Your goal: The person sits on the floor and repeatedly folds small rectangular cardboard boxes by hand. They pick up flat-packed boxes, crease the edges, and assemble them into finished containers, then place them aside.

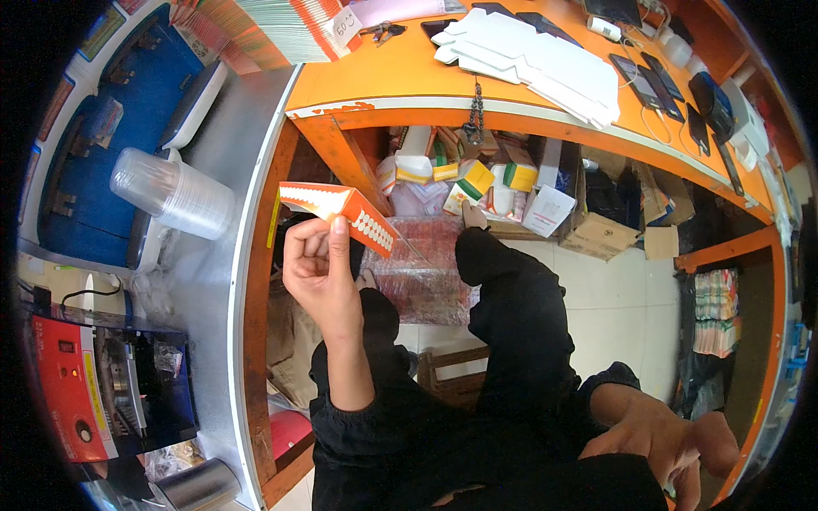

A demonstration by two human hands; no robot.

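Note:
My left hand [323, 274] pinches a folded orange-and-white printed paperboard piece [364, 223] between thumb and fingers, raised above my lap. It is bent along a crease, with a row of pale ovals on each visible panel. Low on the right side of the view, my right hand [671, 434] hangs with its fingers apart and nothing visible in it. Part of that hand is hidden behind my black sleeve. Beyond the left hand, a plastic-wrapped reddish bundle [415, 274] lies on the floor between my feet.
An orange desk [383, 83] bears flat white cartons [530, 57], phones [645, 83] and keys [383, 30]. Stacked folded cartons [262, 32] stand at upper left. The metal counter [211, 268] holds clear plastic cups [172, 191] and a red machine [70, 389]. Small boxes [476, 179] crowd beneath the desk.

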